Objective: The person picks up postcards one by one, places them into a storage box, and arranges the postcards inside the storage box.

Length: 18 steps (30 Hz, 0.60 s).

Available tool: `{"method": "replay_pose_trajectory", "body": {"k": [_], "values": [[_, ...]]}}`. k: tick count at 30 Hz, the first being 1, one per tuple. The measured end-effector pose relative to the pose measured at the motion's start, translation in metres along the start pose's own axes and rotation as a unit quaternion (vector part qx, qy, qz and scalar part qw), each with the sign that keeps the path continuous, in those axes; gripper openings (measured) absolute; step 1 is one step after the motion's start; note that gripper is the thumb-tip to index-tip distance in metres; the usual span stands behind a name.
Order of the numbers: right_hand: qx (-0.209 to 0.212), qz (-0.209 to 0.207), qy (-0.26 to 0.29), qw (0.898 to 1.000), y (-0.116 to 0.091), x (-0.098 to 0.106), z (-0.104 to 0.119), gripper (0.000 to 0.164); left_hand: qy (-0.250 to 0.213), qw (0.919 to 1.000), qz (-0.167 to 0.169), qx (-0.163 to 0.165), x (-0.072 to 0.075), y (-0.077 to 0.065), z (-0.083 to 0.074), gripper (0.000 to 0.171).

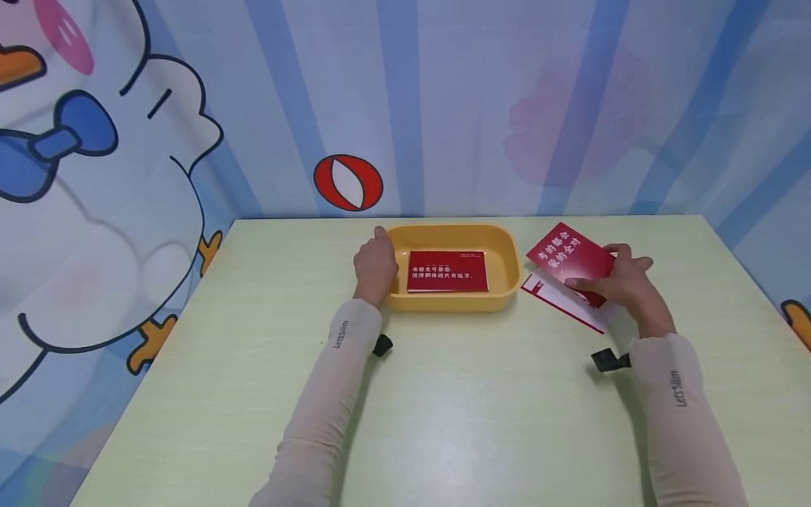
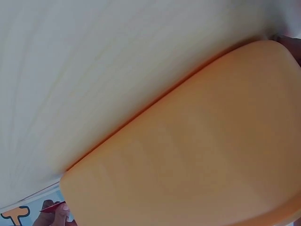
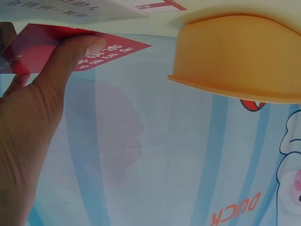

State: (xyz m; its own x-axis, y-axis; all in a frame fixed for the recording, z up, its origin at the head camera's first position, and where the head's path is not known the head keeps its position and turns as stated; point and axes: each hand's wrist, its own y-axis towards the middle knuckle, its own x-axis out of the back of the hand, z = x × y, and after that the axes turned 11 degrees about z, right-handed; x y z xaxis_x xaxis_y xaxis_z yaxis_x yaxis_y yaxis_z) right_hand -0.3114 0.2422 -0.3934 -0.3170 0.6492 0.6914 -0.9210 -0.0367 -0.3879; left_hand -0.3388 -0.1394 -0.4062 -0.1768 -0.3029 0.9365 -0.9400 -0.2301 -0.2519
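Observation:
A yellow plastic basin (image 1: 453, 303) stands near the table's far edge, with a red card (image 1: 448, 271) printed in white characters lying inside. My left hand (image 1: 376, 266) grips the basin's left end. To the basin's right, my right hand (image 1: 624, 285) pinches a red card (image 1: 564, 250) by its near right corner, thumb on the printed face. The held card tilts over a white card with a red border (image 1: 564, 303), which it partly covers. In the right wrist view, the thumb lies across the held red card (image 3: 40, 44), and a white card with handwriting (image 3: 70, 10) shows close to it.
The pale table (image 1: 469, 401) ends at a wall cloth (image 1: 456, 105) with blue stripes and cartoon figures. Both forearms wear light sleeves, and small black straps (image 1: 611, 360) stick out at the wrists.

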Motion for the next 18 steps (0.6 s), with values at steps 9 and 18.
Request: {"method": "replay_pose_trajectory", "body": {"k": [9, 18], "values": [[0.023, 0.001, 0.019, 1.0, -0.005, 0.004, 0.005, 0.106, -0.003, 1.0, 0.0, -0.001, 0.001, 0.001, 0.0, 0.036], [0.027, -0.001, 0.027, 0.999, -0.008, 0.005, 0.012, 0.107, 0.002, 1.0, 0.003, 0.002, -0.001, 0.003, 0.0, 0.039]]}}
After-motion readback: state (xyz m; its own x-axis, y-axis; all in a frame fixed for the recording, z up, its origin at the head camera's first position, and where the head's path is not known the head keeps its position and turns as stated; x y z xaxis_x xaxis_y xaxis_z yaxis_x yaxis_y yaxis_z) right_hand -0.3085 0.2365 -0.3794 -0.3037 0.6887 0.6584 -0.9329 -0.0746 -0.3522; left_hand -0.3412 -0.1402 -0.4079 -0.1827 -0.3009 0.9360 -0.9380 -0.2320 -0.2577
